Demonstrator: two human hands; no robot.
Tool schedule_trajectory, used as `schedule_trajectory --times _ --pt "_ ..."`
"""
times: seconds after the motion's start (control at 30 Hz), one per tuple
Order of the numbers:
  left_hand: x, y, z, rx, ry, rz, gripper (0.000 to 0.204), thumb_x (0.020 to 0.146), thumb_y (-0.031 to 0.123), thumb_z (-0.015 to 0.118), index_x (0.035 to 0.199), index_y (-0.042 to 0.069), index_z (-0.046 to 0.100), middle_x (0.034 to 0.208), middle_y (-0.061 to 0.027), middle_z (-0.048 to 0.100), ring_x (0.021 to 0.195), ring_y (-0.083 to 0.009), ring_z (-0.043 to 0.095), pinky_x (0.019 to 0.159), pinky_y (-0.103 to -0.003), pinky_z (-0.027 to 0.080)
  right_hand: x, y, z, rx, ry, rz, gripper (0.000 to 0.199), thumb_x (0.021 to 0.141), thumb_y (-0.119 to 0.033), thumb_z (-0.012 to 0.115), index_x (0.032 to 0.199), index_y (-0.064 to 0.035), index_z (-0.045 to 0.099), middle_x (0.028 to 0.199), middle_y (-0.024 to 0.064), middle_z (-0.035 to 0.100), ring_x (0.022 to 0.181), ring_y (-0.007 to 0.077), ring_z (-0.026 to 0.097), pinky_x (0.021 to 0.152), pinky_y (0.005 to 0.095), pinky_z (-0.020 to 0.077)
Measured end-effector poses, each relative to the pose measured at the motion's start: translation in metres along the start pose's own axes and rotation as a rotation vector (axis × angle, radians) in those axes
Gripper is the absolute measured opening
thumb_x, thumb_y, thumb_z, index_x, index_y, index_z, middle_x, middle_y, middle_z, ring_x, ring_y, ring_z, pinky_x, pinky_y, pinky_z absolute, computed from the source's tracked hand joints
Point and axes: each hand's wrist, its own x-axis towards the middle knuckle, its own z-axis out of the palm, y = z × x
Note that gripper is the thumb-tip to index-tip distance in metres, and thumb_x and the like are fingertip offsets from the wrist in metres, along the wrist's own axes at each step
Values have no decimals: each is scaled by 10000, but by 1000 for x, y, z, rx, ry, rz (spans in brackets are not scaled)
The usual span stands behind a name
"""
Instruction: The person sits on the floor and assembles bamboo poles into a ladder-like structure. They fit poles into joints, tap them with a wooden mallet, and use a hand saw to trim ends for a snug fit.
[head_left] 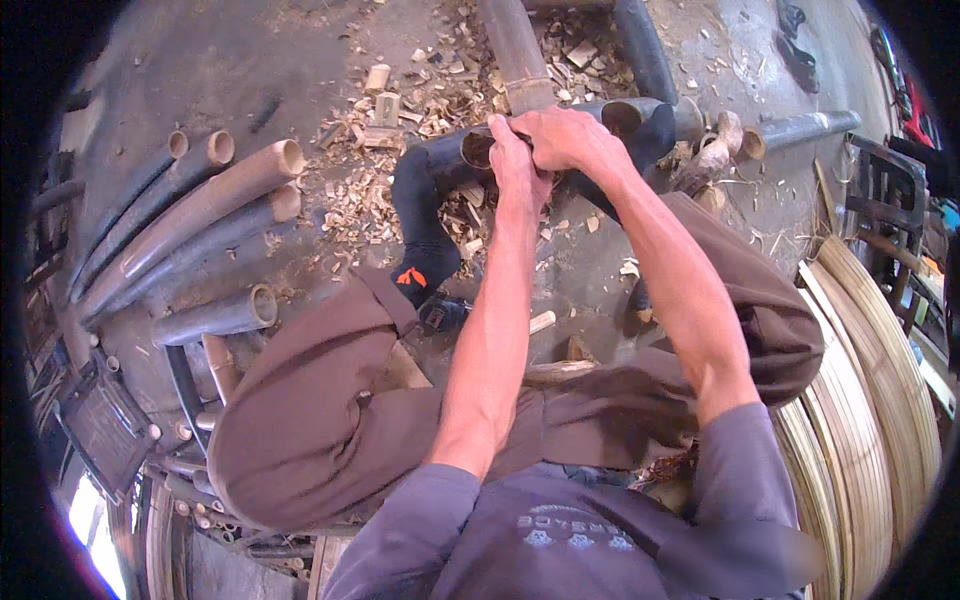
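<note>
My left hand (512,160) and my right hand (565,140) are closed together over the middle of a dark bamboo pole (445,157) lying crosswise. What they grip is hidden beneath the fingers. The left thumb points up, beside the right hand's knuckles. Round openings show in the crosswise pole on both sides of my hands. Just beyond them, the pale near end of a long brownish bamboo pole (515,50) reaches my right hand's fingers. My feet, in black socks (420,215), press near the crosswise pole on either side.
Wood chips (385,190) litter the floor ahead. Several bamboo poles (200,215) lie at the left, with a shorter piece (220,317) nearer me. Another dark pole (800,132) and a knobbly wooden piece (712,155) lie right. Long split strips (850,390) are stacked beside my right leg.
</note>
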Motion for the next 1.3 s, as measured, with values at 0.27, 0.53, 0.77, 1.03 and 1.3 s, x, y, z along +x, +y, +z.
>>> schedule_trajectory --times 0.27,0.53,0.77,1.03,1.3 --pt "-65 46 1 1620 -83 76 748 924 590 487 1108 -127 590 1066 -367 632 1050 -496 618 932 -516 480 -44 -48 159 1251 651 39 715 897 -265 657 1494 -30 343 1377 133 532 1247 225 508 1066 344 383" --pt "-60 62 -25 1840 -182 -45 805 921 619 481 1067 -162 604 1022 -393 621 1015 -493 624 904 -513 479 -23 -73 186 1527 710 164 713 895 -264 658 1502 -57 348 1409 142 513 1281 228 490 1081 344 368" --pt "-45 19 -21 1492 -16 112 777 968 573 436 982 -185 606 931 -414 617 970 -526 620 856 -531 470 -43 -24 141 1300 486 105 713 889 -267 662 1507 -85 358 1445 156 495 1321 240 475 1093 353 358" --pt "-25 -2 -1 1196 203 78 781 977 572 381 975 -176 605 955 -398 622 997 -513 611 866 -533 452 -39 22 75 890 192 -52 661 869 -242 663 1478 -143 424 1260 185 636 1187 259 594 999 383 436" --pt "15 -18 25 359 397 81 800 984 565 358 1130 -199 546 1076 -306 635 978 -373 640 857 -464 486 31 57 14 284 -144 -231 442 794 -181 658 1218 -72 602 1162 203 672 1088 374 634 892 444 492"
